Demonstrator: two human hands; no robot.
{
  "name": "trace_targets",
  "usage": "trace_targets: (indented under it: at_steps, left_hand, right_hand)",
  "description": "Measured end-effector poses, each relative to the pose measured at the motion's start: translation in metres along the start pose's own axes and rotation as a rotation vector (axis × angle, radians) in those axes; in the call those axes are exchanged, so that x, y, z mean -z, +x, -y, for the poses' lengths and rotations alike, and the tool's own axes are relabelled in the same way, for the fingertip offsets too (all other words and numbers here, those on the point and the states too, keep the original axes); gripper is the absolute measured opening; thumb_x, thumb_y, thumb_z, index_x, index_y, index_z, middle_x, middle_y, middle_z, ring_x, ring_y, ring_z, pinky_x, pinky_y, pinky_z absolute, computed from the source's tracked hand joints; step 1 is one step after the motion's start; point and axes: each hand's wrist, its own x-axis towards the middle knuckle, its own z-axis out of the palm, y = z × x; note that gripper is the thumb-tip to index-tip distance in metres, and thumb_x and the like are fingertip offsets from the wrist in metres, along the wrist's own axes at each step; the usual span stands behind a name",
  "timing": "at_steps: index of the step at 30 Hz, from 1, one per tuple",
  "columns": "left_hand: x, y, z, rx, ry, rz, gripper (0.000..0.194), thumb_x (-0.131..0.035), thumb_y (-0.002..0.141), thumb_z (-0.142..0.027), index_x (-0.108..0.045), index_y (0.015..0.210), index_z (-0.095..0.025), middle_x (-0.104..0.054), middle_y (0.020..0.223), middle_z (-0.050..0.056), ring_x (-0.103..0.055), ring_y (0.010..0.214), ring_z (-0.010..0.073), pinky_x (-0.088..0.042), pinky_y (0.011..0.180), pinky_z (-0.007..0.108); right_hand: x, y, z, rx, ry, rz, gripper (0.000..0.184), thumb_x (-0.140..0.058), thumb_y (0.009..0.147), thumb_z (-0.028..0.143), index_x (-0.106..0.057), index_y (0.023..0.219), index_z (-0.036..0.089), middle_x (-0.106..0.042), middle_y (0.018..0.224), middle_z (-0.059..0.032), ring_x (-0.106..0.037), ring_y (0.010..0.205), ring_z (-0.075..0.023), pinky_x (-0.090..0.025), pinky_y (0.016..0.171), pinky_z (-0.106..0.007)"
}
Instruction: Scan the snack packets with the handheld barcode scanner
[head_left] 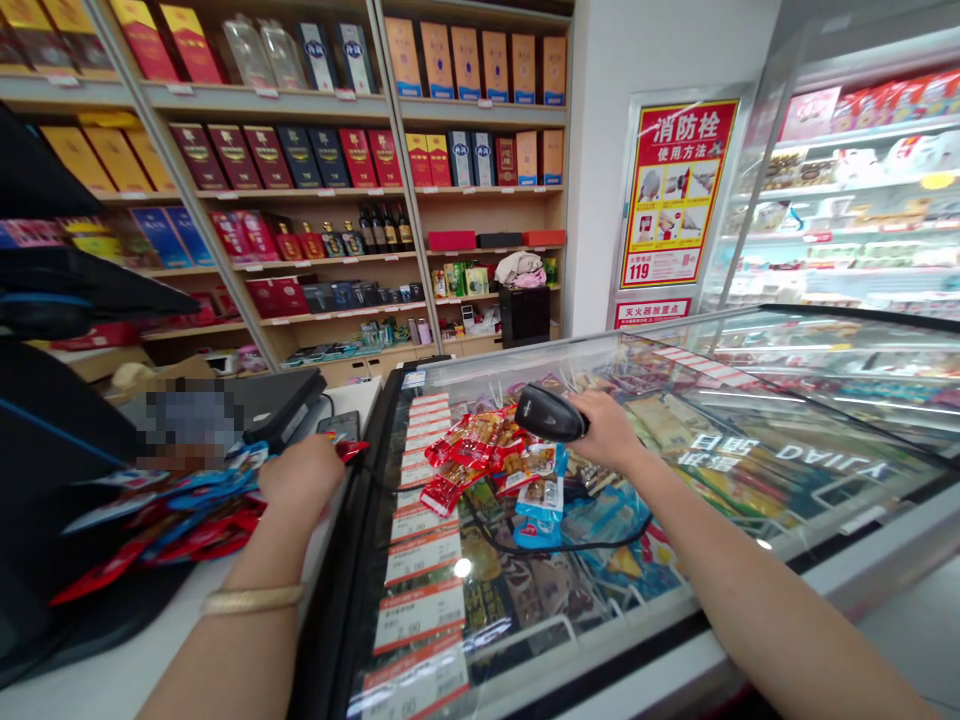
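Note:
My right hand (606, 428) is wrapped round the handle of a black barcode scanner (549, 412), its head pointing left. Beneath the scanner, red snack packets (469, 450) and a few blue-edged snack packets (540, 490) lie heaped on the glass freezer lid (517, 600). My left hand (304, 475) is over the counter's edge, closed, with the end of a red snack packet (351, 449) poking out past the fingers. Next to that hand, a pile of red and blue packets (202, 515) spreads over the counter. The fingertips of the left hand are hidden.
The scanner's black cable (540, 549) loops over the glass. A phone-like device (341, 425) rests behind my left hand. Price labels (420, 622) line the freezer's left side. Dark monitors (45, 450) stand at left. Shelves of boxed goods (311, 155) rise behind.

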Motion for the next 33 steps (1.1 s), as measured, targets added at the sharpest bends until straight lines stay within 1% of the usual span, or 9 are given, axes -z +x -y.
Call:
trace_targets:
  at_steps: [4, 6, 8, 10, 12, 14, 16, 26, 33]
  left_hand:
    - [0.011, -0.012, -0.012, 0.033, -0.139, -0.184, 0.038, -0.053, 0.088, -0.037, -0.072, 0.115, -0.018, -0.072, 0.109, 0.022, -0.067, 0.103, 0.0412, -0.051, 0.084, 0.054]
    - [0.012, -0.015, -0.019, 0.015, -0.415, -0.305, 0.036, -0.061, 0.085, -0.038, -0.072, 0.114, -0.02, -0.073, 0.101, 0.016, -0.068, 0.096, 0.0345, -0.054, 0.083, 0.047]
    - [0.011, -0.017, -0.03, 0.051, -0.879, -0.322, 0.027, -0.068, 0.082, -0.03, -0.072, 0.106, -0.019, -0.071, 0.089, 0.009, -0.068, 0.082, 0.0239, -0.057, 0.075, 0.036]
    - [0.01, -0.019, -0.042, 0.163, -1.387, -0.151, 0.018, -0.064, 0.084, -0.017, -0.07, 0.101, -0.016, -0.067, 0.081, 0.005, -0.064, 0.067, 0.0135, -0.056, 0.062, 0.023]
    - [0.009, -0.023, -0.053, 0.304, -1.813, 0.127, 0.02, -0.052, 0.089, -0.008, -0.066, 0.103, -0.012, -0.064, 0.078, 0.004, -0.058, 0.056, 0.0071, -0.05, 0.05, 0.014]
    - [0.009, -0.028, -0.062, 0.411, -2.103, 0.362, 0.028, -0.041, 0.094, -0.005, -0.062, 0.111, -0.01, -0.062, 0.08, 0.005, -0.054, 0.051, 0.0035, -0.044, 0.043, 0.008]
    - [0.008, -0.034, -0.069, 0.474, -2.277, 0.499, 0.034, -0.033, 0.097, -0.005, -0.057, 0.121, -0.009, -0.061, 0.084, 0.006, -0.053, 0.048, 0.0014, -0.042, 0.04, 0.006]
    - [-0.008, -0.05, -0.087, 0.458, -2.321, 0.679, 0.04, -0.03, 0.098, -0.003, -0.053, 0.128, -0.014, -0.058, 0.089, 0.005, -0.051, 0.048, -0.0001, -0.043, 0.04, 0.006]
    - [-0.015, -0.053, -0.091, 0.483, -2.276, 0.73, 0.034, -0.033, 0.099, -0.006, -0.053, 0.125, -0.013, -0.05, 0.074, -0.001, -0.052, 0.049, 0.0011, -0.042, 0.043, 0.004]
  right_hand:
    - [0.0, 0.0, -0.001, -0.002, 0.013, -0.022, 0.026, -0.069, 0.071, 0.029, -0.072, 0.095, 0.019, -0.074, 0.087, -0.0097, -0.064, 0.082, -0.0268, -0.047, 0.073, -0.036]
    - [0.0, 0.0, -0.001, -0.006, 0.028, -0.04, 0.026, -0.069, 0.071, 0.03, -0.072, 0.095, 0.019, -0.074, 0.088, -0.01, -0.064, 0.082, -0.0268, -0.047, 0.074, -0.036]
    - [0.001, 0.0, -0.001, -0.01, 0.04, -0.046, 0.027, -0.068, 0.072, 0.031, -0.071, 0.096, 0.02, -0.074, 0.089, -0.01, -0.064, 0.082, -0.0266, -0.047, 0.074, -0.036]
    - [0.003, 0.001, 0.001, -0.004, 0.048, -0.045, 0.026, -0.067, 0.072, 0.031, -0.071, 0.095, 0.02, -0.074, 0.089, -0.01, -0.064, 0.082, -0.0264, -0.046, 0.074, -0.036]
    - [0.005, 0.003, 0.005, 0.017, 0.065, -0.055, 0.025, -0.067, 0.073, 0.031, -0.07, 0.094, 0.019, -0.073, 0.088, -0.01, -0.063, 0.081, -0.0261, -0.045, 0.074, -0.036]
    - [0.007, 0.004, 0.012, 0.055, 0.087, -0.072, 0.025, -0.067, 0.073, 0.032, -0.07, 0.094, 0.019, -0.072, 0.087, -0.0102, -0.062, 0.081, -0.0256, -0.043, 0.073, -0.035]
    - [0.009, 0.004, 0.02, 0.097, 0.109, -0.091, 0.026, -0.068, 0.075, 0.036, -0.07, 0.094, 0.019, -0.071, 0.086, -0.0102, -0.06, 0.08, -0.0249, -0.041, 0.073, -0.035]
    - [0.01, 0.006, 0.042, 0.163, 0.126, -0.039, 0.027, -0.062, 0.081, 0.042, -0.069, 0.093, 0.019, -0.066, 0.077, -0.0076, -0.055, 0.076, -0.0229, -0.035, 0.071, -0.035]
    - [0.008, 0.008, 0.042, 0.144, 0.098, 0.008, 0.026, -0.063, 0.08, 0.043, -0.067, 0.09, 0.019, -0.065, 0.076, -0.0069, -0.054, 0.076, -0.0229, -0.034, 0.071, -0.035]
